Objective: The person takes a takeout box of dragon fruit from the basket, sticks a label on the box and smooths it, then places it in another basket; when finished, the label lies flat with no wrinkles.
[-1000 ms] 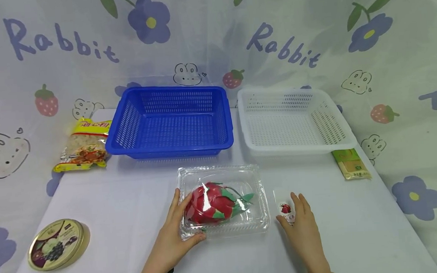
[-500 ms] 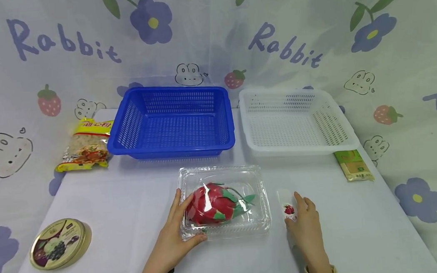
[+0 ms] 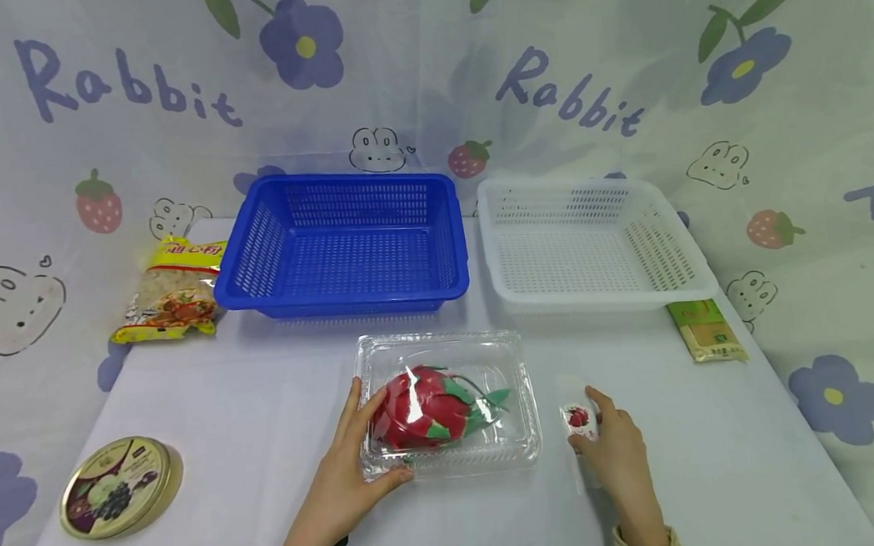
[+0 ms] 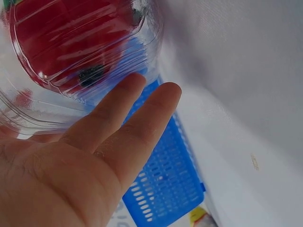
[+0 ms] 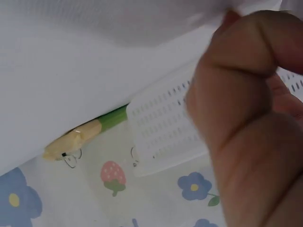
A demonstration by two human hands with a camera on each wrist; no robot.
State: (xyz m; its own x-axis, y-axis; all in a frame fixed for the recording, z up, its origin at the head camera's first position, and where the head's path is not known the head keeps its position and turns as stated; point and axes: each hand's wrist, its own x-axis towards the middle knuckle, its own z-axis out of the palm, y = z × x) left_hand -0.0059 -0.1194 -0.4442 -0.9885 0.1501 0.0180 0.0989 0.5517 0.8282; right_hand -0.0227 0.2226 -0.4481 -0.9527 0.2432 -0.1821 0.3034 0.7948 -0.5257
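Your left hand (image 3: 344, 479) rests against the left end of the one clear clamshell box (image 3: 448, 402), fingers straight along its side and thumb laid at its near corner. The box sits at the middle of the table (image 3: 249, 401), just in front of the blue basket (image 3: 341, 241), with its long axis running left to right. The single red dragon fruit (image 3: 426, 407) inside lies the same way, its green leaf tips pointing right. Your right hand (image 3: 617, 454), just right of the box, has its fingers curled round one small white sachet (image 3: 577, 419) printed with a red fruit. You have two baskets, the blue one and a white basket (image 3: 589, 243), one round tin (image 3: 115, 489), one yellow snack bag (image 3: 171, 289) and one green-and-tan packet (image 3: 707, 332).
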